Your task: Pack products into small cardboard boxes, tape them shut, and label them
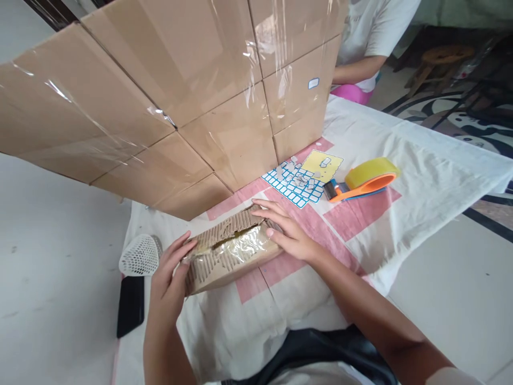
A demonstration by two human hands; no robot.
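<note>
A small cardboard box [240, 267], its top torn to the ribbed layer and partly covered with shiny clear tape, lies on the table between my hands. My left hand [170, 270] grips its left end, fingers over the top edge. At the other end, my right hand [286, 230] rests its fingers on the top and its thumb near the side, holding the box. Just beyond stands a tall cardboard panel [224, 128] with clear tape over its seams and one small white blue-edged sticker [313, 83] on it.
Right of the box lie a sheet of blue-outlined stickers [294, 184], a yellow card [320, 163] and an orange tape dispenser [363, 184] with yellowish tape. A white mesh cup [140, 255] and a black flat object [131, 306] are at left. Another person [364, 53] sits behind the panel.
</note>
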